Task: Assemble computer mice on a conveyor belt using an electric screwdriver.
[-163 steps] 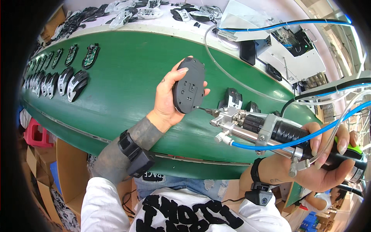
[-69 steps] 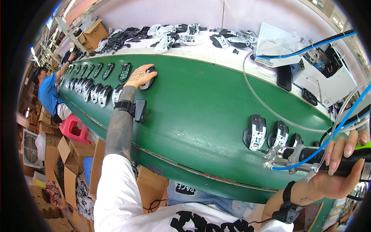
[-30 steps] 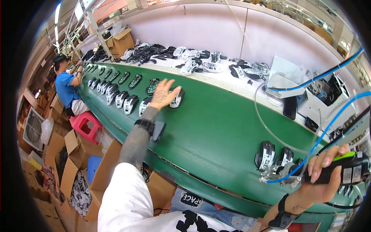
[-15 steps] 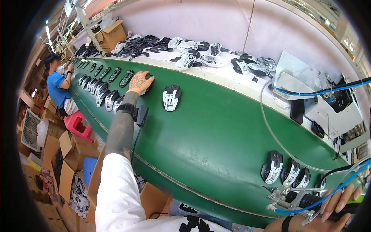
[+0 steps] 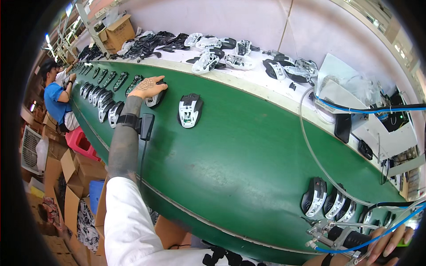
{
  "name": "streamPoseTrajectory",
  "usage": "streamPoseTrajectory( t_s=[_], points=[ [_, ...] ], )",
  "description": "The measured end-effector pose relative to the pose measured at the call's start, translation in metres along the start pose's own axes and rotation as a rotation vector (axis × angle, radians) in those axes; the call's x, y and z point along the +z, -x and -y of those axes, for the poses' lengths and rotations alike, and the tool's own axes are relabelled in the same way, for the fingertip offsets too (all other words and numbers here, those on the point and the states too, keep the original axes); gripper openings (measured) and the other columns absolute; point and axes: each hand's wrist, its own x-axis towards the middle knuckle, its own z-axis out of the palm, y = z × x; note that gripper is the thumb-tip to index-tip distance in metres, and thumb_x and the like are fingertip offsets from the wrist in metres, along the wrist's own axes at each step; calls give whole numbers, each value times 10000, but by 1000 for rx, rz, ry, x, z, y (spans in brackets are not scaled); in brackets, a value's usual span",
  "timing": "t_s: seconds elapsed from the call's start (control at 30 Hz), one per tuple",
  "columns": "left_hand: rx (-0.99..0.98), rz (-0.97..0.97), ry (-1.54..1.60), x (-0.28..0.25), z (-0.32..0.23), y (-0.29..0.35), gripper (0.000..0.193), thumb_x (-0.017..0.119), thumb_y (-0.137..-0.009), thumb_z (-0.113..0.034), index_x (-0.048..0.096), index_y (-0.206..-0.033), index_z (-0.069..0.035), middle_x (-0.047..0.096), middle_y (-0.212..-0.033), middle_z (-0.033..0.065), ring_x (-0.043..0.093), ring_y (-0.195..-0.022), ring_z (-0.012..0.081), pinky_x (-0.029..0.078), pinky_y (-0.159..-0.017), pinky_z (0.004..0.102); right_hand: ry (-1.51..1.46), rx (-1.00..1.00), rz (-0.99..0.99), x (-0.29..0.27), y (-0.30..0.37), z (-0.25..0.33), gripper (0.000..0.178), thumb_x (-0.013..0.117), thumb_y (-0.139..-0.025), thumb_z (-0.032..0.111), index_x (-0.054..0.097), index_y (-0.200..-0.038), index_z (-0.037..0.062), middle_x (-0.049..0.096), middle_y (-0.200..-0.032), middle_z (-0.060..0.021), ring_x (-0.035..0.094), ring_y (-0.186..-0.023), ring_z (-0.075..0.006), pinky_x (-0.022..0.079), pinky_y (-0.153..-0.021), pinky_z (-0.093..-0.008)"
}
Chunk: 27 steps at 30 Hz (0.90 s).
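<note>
My left hand (image 5: 148, 88) reaches to the far left of the green work surface. Its thumb and index finger are at either side of the upper end of a half-built computer mouse (image 5: 153, 101), which it partly hides. Right of it lies another open mouse shell (image 5: 190, 111), black and white with green inside. At the lower right my right hand (image 5: 390, 241) is wrapped round a powered screwdriver (image 5: 350, 239), a black barrel with metal fittings and hoses. Just beyond that tool stand several black and white mouse shells (image 5: 314, 197) in a row.
Rows of mouse shells (image 5: 105, 106) and green circuit boards (image 5: 120, 81) run along the left. A white shelf (image 5: 248, 82) behind carries loose shells and black parts. A white machine (image 5: 377, 128) with a clear hose (image 5: 310, 146) stands right. Cartons (image 5: 71, 204) fill the lower left.
The view has shifted, so most things sit a little further left. My left hand stays at the same mouse, with more of its lower end showing. My right hand keeps hold of the screwdriver.
</note>
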Motion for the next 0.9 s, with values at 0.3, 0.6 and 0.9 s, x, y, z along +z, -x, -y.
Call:
streamPoseTrajectory(
  t_s=[0.3, 0.6, 0.9],
  points=[
    [-28, 78, -140, 4, -10, 0, 647, 478, -830, -448, 368, -1372, -114, 352, -1404, 185, 329, -1301, 315, 261, -1070, 351, 0, 1, 7, 4, 0, -3, 387, 580, -863, 228, 445, -1156, 15, 482, -890, -109, 450, -552, -146, 379, -537, -254],
    [-53, 52, -221, 11, -12, 6, 644, 467, -838, -448, 340, -1389, -139, 308, -1424, 198, 321, -1305, 325, 261, -1075, 360, 16, 0, 7, 4, 2, 0, 394, 578, -862, 238, 442, -1156, 13, 490, -888, -107, 461, -554, -147, 386, -523, -246],
    [-42, -307, -96, 31, -13, 13, 529, 408, -871, -513, 542, -1231, -149, 461, -1322, 161, 473, -1181, 323, 373, -990, 382, 76, -53, 3, 5, -3, 1, 361, 576, -855, 221, 532, -1141, 4, 563, -889, -119, 532, -584, -172, 417, -503, -265]
  ],
)
